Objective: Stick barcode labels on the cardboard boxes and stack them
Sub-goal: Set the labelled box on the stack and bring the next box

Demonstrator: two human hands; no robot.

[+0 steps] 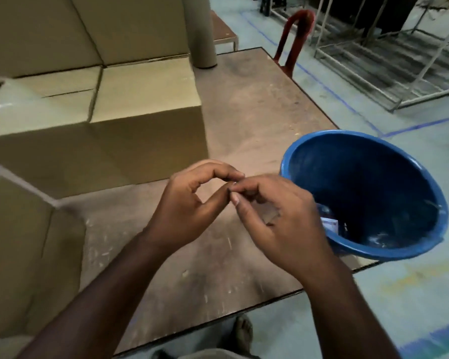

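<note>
My left hand [189, 206] and my right hand [278, 221] meet above the middle of the table [257, 104]. Thumb and fingertips of both hands are curled and pinch together at one spot, on something small that I take for a barcode label; the fingers hide most of it. A big cardboard box [145, 99] lies just behind and left of the hands, with more boxes [49, 29] stacked behind it. Another box [24, 255] stands at the near left. A strip of white labels [331, 225] lies inside the blue tub.
The blue plastic tub [322, 134] sits tilted at the table's right edge, touching my right hand's side. A cardboard tube [200, 29] stands at the back. Beyond the table are a red chair [296, 35] and metal racks [399, 60]. My foot [241, 332] shows below the near edge.
</note>
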